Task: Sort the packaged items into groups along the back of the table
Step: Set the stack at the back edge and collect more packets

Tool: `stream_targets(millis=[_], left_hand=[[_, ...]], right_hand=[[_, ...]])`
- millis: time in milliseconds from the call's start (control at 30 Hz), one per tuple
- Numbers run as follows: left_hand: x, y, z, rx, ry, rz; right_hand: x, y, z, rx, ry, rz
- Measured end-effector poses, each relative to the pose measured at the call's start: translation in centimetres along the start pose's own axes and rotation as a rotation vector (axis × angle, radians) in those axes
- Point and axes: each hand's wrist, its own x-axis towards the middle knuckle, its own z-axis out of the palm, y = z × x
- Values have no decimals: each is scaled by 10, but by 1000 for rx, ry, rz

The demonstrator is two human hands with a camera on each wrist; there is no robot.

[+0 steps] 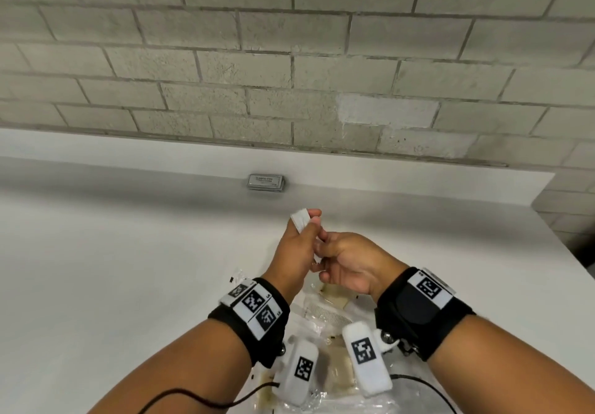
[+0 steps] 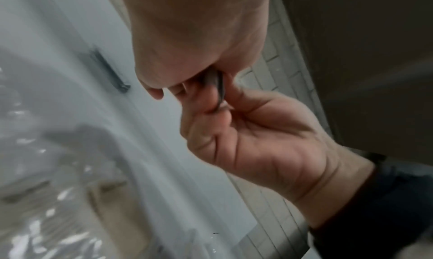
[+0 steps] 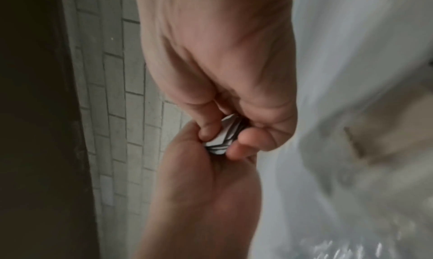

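A small stack of white sachets is held upright above the table's middle; it shows edge-on in the wrist views. My left hand grips the stack, whose top end sticks out above the fingers. My right hand pinches its lower end between thumb and fingers. The two hands touch each other. A stack of grey sachets lies at the back of the white table, against the ledge, and appears blurred in the left wrist view.
A pile of clear-plastic packaged items, one a comb, lies under my wrists at the near edge. A raised white ledge and a grey block wall close the back. The table's right edge drops off.
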Motion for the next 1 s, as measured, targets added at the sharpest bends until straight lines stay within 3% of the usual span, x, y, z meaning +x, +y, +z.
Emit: stream_targets(millis=[67,133,200,267,367,433,567,700,767,867,1000], left_hand=[[8,-7,-10,50,-49,1],[24,-11,-24,216,-81,27],[44,-9,-35,577,-110,75],[60,-7,-38,998,-242,117],[69,-19,-30,1517,-415,165],[69,-29,-23,1690,-413,163],[75,-37,-21,1696,-411,158],[84,-28,-21,1628,-546,-80],[88,-20,-19,1561,-569,-124],[85,-15,-22,1449,-466,-12],[77,-19,-25,1519,-570,274]], right_hand=[[9,0,-9,-222,65,-39],[24,0,-26,-701,213,-140],[41,2,-43,-1200,324,-288],[58,10,-53,-1576,349,-422],[71,26,-56,-1863,313,-498],[74,33,-57,-1899,295,-530],[76,27,-65,-1821,185,-479],[74,8,-67,-1330,128,-213],[76,0,-68,-1221,110,-89],[83,-8,-68,-1245,95,10],[88,-10,-64,-1133,76,103]])
